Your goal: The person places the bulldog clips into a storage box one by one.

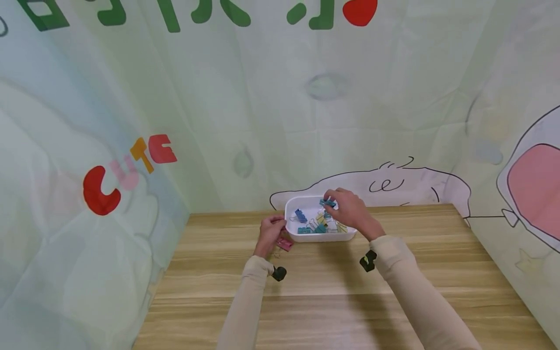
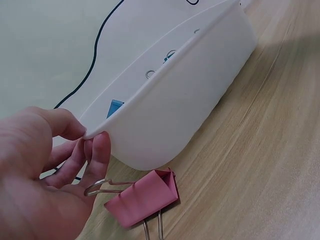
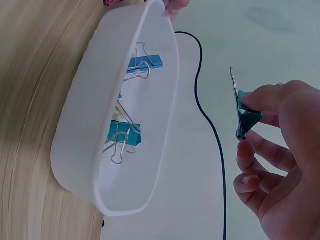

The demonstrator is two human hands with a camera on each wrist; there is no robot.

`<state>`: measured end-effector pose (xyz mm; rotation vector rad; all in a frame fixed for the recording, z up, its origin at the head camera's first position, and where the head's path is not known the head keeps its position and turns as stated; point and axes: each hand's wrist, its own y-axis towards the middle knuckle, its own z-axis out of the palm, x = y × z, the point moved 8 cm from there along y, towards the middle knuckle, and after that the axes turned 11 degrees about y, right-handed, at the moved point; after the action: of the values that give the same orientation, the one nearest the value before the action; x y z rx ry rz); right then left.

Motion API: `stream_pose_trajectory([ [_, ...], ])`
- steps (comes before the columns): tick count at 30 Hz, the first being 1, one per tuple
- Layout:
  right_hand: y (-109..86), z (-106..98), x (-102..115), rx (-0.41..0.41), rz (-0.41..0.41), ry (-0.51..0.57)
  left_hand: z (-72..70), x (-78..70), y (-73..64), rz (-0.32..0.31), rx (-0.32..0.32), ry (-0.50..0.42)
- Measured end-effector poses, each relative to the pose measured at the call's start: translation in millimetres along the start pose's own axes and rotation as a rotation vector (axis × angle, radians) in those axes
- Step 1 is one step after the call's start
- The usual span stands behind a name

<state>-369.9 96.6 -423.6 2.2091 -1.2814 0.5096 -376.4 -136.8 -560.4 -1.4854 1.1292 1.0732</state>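
Observation:
A white plastic tub (image 1: 321,237) stands at the back of the wooden table with several blue, teal and yellow binder clips inside. My left hand (image 1: 269,235) pinches its left rim between thumb and fingers, as the left wrist view shows. Just below that hand a pink binder clip (image 2: 142,198) lies on the table, one wire handle overlapping the fingers. Over the tub my right hand (image 1: 350,209) holds a teal binder clip (image 3: 249,112) between thumb and fingers. Inside lie a blue binder clip (image 3: 146,63) and another teal binder clip (image 3: 125,132).
The wood-grain table (image 1: 315,291) reaches toward the person. Behind and beside it hangs a printed cloth (image 1: 271,121) with cartoon drawings and letters, close at the tub's back.

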Motion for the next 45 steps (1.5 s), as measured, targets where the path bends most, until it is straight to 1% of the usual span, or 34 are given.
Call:
stream_pose_trajectory([
  [7, 0.0, -8, -1, -0.009, 0.032, -0.006, -0.2, 0.2, -0.6, 0.0, 0.003, 0.005],
  [14, -0.2, -20, -11, -0.058, 0.067, 0.005, -1.2, 2.9, 2.9, 0.003, 0.013, 0.017],
  [21, -5.1, -31, -20, -0.083, 0.087, 0.07, -1.4, 3.3, 1.1, -0.009, 0.011, 0.011],
  [26, -9.2, -34, -28, -0.101, 0.104, 0.101, -1.4, 3.6, 0.4, -0.019, 0.01, 0.017],
  [32, -14.0, -38, -44, -0.147, 0.142, 0.12, -0.8, 2.6, 0.2, -0.013, 0.01, 0.018],
  [36, -20.1, -37, -56, -0.174, 0.188, 0.147, -1.0, 1.8, 1.4, -0.01, 0.014, 0.018],
  [39, -26.6, -34, -69, -0.185, 0.238, 0.185, -0.6, 3.2, 2.2, -0.015, 0.017, 0.015],
  [45, -39.6, -25, -94, -0.216, 0.3, 0.279, -0.1, 5.0, 3.2, -0.013, 0.016, 0.006],
])
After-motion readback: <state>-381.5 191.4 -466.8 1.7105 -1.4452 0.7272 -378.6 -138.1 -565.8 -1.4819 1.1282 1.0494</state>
